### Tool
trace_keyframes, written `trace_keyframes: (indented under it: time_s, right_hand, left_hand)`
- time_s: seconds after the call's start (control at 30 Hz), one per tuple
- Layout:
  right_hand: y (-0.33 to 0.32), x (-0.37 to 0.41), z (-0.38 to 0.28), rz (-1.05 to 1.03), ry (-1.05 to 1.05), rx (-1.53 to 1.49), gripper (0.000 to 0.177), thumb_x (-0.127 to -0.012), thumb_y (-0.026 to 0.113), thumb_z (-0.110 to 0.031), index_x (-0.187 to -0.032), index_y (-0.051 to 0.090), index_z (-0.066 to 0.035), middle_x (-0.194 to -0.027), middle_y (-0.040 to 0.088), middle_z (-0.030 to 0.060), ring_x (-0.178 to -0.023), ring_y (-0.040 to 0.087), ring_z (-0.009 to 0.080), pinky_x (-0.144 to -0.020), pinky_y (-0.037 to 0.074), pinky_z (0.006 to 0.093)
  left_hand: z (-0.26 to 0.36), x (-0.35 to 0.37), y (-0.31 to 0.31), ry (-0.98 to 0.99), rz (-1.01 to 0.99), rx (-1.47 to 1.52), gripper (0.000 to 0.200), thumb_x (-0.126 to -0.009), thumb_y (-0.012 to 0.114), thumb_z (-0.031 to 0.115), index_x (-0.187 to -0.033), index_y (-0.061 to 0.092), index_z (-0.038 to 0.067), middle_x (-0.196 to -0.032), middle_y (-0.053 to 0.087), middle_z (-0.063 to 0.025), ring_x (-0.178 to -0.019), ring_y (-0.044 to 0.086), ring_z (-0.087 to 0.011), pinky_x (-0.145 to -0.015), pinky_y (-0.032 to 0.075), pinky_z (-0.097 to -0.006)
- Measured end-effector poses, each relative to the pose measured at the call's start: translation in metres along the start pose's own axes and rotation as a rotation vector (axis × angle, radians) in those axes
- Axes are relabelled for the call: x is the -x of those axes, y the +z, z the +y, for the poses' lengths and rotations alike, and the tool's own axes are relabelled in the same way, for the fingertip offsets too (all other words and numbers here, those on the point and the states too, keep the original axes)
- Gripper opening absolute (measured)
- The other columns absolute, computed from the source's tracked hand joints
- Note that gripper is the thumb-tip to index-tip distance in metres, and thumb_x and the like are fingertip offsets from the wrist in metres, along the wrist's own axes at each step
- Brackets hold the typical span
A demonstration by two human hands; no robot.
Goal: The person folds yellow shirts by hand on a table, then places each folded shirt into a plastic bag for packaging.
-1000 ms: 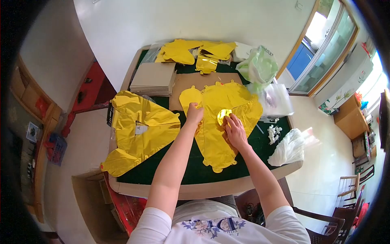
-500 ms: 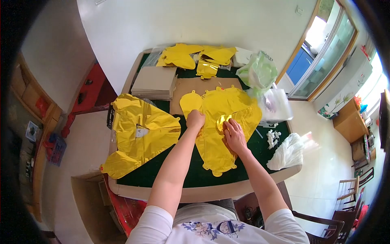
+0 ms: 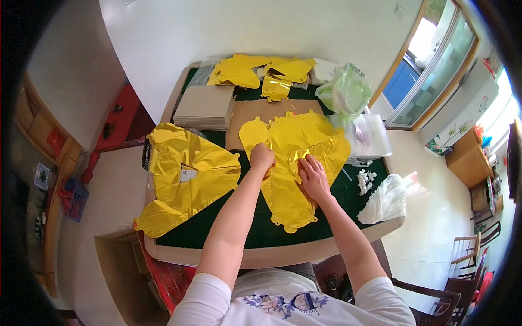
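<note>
While both forearms reach in from the near edge of the table (image 3: 217,255), the left hand (image 3: 262,157) is curled at the left side of the gold foil sheet (image 3: 296,193), its fingers bent closed at the foil; whether they pinch it, the head view does not clearly show. The right hand (image 3: 314,178) lies on the right part of the same sheet, fingers loosely bent and touching the creased surface, not closed into a fist. The sheet lies on the green top, its far part over a flat brown cardboard (image 3: 277,110). To its left is a second gold foil piece (image 3: 190,190) with a small white label (image 3: 187,174) marked "A". Behind that stands a stack of grey-brown boards (image 3: 204,106), and along the far edge are more folded gold pieces (image 3: 237,70). On the right are a pale green and white plastic bag (image 3: 345,92), a pile of clear bags (image 3: 368,138), small white bits (image 3: 366,181) and a bundle of white plastic (image 3: 385,202).
</note>
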State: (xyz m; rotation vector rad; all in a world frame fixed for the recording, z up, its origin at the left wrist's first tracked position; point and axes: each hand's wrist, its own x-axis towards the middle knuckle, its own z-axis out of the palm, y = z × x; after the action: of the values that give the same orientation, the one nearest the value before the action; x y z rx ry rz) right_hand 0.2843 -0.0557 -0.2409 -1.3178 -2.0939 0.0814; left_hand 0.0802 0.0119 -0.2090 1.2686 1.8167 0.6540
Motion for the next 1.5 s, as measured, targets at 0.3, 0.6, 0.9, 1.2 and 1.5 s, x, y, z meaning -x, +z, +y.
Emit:
trace_keyframes:
  time_s: [0.3, 0.6, 0.9, 1.2, 1.5]
  right_hand:
    - [0.0, 0.001, 0.0, -0.023, 0.023, -0.001, 0.035, -0.09, 0.055, -0.018, -0.123, 0.054, -0.005, -0.131, 0.048, 0.0214, -0.124, 0.044, 0.0384, -0.105, 0.035, 0.0467]
    - [0.001, 0.0, 0.001, -0.013, 0.017, 0.009, 0.035, -0.089, 0.056, -0.017, -0.122, 0.055, -0.006, -0.132, 0.048, 0.0212, -0.124, 0.044, 0.0387, -0.104, 0.036, 0.0464]
    - [0.0, 0.001, 0.001, -0.015, 0.001, 0.013, 0.034, -0.09, 0.055, -0.017, -0.122, 0.054, -0.005, -0.13, 0.048, 0.0222, -0.123, 0.044, 0.0385, -0.104, 0.036, 0.0474]
    - [-0.003, -0.001, -0.002, -0.008, -0.004, -0.009, 0.034, -0.09, 0.056, -0.016, -0.122, 0.054, -0.005, -0.129, 0.048, 0.0228, -0.123, 0.044, 0.0392, -0.103, 0.036, 0.0473]
    - [-0.002, 0.001, -0.002, -0.005, -0.001, -0.008, 0.032, -0.09, 0.055, -0.016, -0.12, 0.054, -0.004, -0.129, 0.048, 0.0227, -0.122, 0.044, 0.0398, -0.103, 0.036, 0.0476]
  left_hand:
    - [0.005, -0.036, 0.0, -0.02, 0.046, -0.077, 0.041, -0.086, 0.062, 0.029, -0.11, 0.058, -0.005, -0.114, 0.063, -0.0216, -0.106, 0.061, -0.0352, -0.088, 0.05, -0.0434]
    - [0.031, -0.046, -0.015, -0.074, 0.128, -0.055, 0.042, -0.082, 0.068, 0.027, -0.111, 0.06, -0.003, -0.115, 0.063, -0.0198, -0.106, 0.062, -0.0331, -0.088, 0.051, -0.0413]
    - [0.034, -0.067, -0.006, -0.109, 0.079, -0.034, 0.05, -0.074, 0.077, 0.022, -0.113, 0.058, -0.003, -0.116, 0.063, -0.0198, -0.106, 0.062, -0.0312, -0.088, 0.051, -0.038]
    - [0.011, -0.091, 0.005, -0.078, 0.153, 0.069, 0.047, -0.063, 0.084, 0.021, -0.094, 0.063, -0.008, -0.088, 0.069, -0.0199, -0.075, 0.068, -0.0277, -0.065, 0.054, -0.0352]
    - [0.011, -0.063, -0.004, 0.072, 0.209, -0.138, 0.025, -0.077, 0.071, 0.021, -0.093, 0.064, 0.002, -0.092, 0.067, -0.0142, -0.085, 0.065, -0.0288, -0.075, 0.052, -0.0382]
